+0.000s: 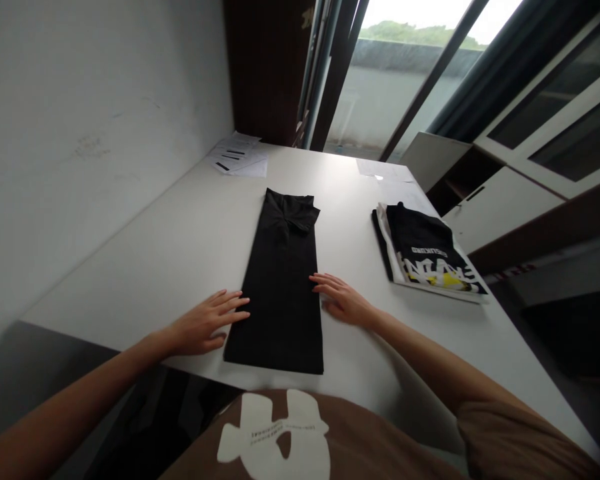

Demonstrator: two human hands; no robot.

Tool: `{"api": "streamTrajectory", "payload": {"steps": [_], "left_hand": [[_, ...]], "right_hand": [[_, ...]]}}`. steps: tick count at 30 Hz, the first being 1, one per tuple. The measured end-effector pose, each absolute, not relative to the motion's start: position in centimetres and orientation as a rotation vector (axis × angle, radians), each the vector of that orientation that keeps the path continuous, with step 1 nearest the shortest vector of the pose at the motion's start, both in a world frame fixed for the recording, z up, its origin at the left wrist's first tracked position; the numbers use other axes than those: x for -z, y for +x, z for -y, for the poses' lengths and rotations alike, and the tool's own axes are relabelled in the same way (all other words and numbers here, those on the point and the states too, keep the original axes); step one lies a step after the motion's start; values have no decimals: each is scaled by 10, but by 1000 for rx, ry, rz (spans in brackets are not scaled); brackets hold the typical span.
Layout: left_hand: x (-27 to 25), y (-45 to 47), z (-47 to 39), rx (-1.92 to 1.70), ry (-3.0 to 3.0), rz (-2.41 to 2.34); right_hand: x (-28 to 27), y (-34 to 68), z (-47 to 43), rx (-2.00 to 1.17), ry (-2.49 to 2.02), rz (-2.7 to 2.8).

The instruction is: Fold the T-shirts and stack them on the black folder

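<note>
In the head view a black garment [283, 293] lies flat on the white table, folded into a long narrow strip. It looks like a shirt, with a bunched, creased part at its far end. My left hand [207, 323] rests at its left edge, fingers stretched out and the tips on the cloth. Across from it, my right hand [343, 298] touches the right edge with its fingertips, fingers extended. Neither hand grips the cloth.
A stack of folded shirts [425, 250], the top one black with white and yellow print, sits to the right. Papers [240, 155] lie at the far left corner, more papers [387, 175] at the far right. A wall [105, 133] borders the white table [170, 247] on the left.
</note>
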State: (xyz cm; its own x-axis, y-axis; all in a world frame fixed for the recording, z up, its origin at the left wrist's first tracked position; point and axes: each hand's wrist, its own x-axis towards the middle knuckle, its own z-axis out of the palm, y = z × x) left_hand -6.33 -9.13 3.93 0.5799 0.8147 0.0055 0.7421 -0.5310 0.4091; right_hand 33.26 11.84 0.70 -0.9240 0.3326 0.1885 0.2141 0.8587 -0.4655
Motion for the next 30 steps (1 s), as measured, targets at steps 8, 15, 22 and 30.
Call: {"api": "streamTrajectory", "payload": {"steps": [8,15,22,30], "left_hand": [[-26,-46,77,-274,2573,-1299],[-24,-35,73,-320,2580,-1281],[-40,-27,79,-317,2503,-1081],[-87,-11,99,-433,2050,-978]], "right_hand": [[-16,328,-55,-514,-198,2919],[-12,301,-53,-534,-150,2938],[-27,305,-36,-901,-198,2795],[-70,323,-15,-1503,-272,2486]]}}
